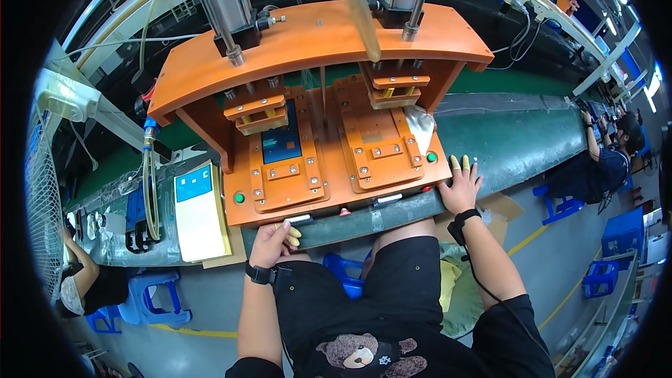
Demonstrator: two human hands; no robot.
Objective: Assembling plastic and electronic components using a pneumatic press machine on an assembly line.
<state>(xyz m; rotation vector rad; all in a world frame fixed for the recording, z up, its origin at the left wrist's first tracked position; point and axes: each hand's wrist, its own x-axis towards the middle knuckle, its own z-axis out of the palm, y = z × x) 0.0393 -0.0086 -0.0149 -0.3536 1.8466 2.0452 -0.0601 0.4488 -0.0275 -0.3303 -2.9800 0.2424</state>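
Note:
An orange press machine (329,199) with two stations stands on the table in front of me. In its left station lies a dark blue flat panel (282,141), below a raised press block (260,113). The right station's orange plate (378,136) shows no panel. My left hand (271,243) is at the machine's front left edge, its fingers curled in, with yellow finger covers and no object visible in it. My right hand (462,185) lies flat with spread fingers on the table beside the machine's front right corner, near a green button (432,157). Yellow covers are on some fingertips.
Left of the machine lies a pale board stack (199,227) with a blue sheet (194,184) on top. A white cloth (420,128) sits at the machine's right side. Co-workers are at the far left and far right (609,150). Blue stools (560,203) stand on the floor.

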